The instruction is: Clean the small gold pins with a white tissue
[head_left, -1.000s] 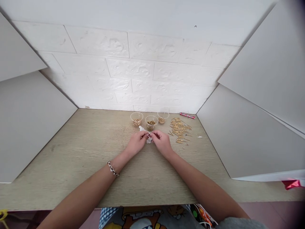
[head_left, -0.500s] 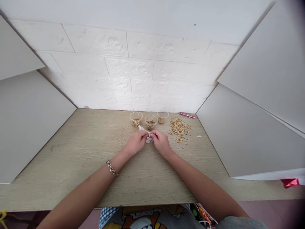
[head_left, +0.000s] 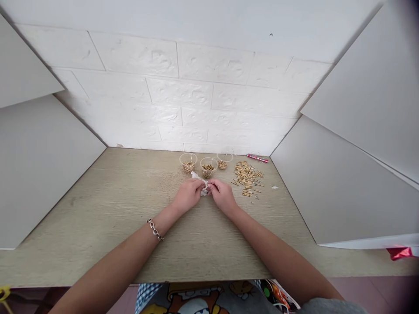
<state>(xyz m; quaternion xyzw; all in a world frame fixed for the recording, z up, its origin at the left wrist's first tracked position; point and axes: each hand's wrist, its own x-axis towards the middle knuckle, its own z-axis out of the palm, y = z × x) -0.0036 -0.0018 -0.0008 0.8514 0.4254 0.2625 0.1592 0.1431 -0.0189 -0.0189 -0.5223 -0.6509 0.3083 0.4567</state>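
Observation:
My left hand and my right hand meet at the middle of the table, fingertips pinched close together. Whatever sits between the fingers is too small to make out. Beneath the fingertips lies a crumpled white tissue. Just beyond it stands a clear plastic cup holding small gold-brown metal pieces. Another clear cup with copper-coloured pieces is to its left, and a third clear cup with similar pieces is behind to the right. Right of my right hand, many thin gold metal pins lie in a loose pile.
A red patterned pen-like stick lies by the back wall. A small white scrap and tiny bits are on the table at right. Fine specks are scattered left of the cups. Grey panels stand on both sides.
The view has shifted very slightly. Both hands stay in the same place over the tissue, fingertips still together; the cups and pins have not moved.

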